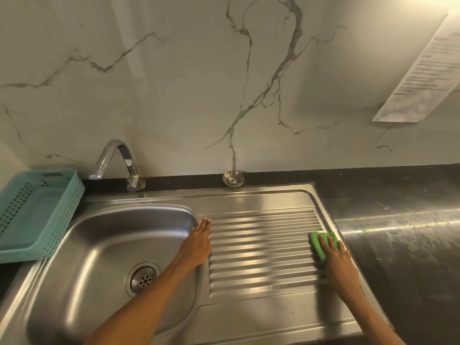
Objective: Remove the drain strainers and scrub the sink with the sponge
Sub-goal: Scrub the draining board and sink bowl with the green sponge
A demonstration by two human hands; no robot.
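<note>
The steel sink (104,235) has its bowl on the left and a ribbed drainboard (263,247) on the right. In the bowl's floor sits the drain (143,280), its perforated centre visible. One round metal strainer (233,179) lies on the dark ledge behind the drainboard. My right hand (338,262) presses a green sponge (319,242) flat against the drainboard's right edge, fingers straight on top of it. My left hand (199,241) rests flat with straight fingers on the ridge between bowl and drainboard.
A teal perforated plastic basket (37,212) stands on the counter left of the sink. The chrome tap (122,163) rises behind the bowl. Dark wet countertop (398,220) extends to the right. A printed sheet (428,70) hangs on the marble wall.
</note>
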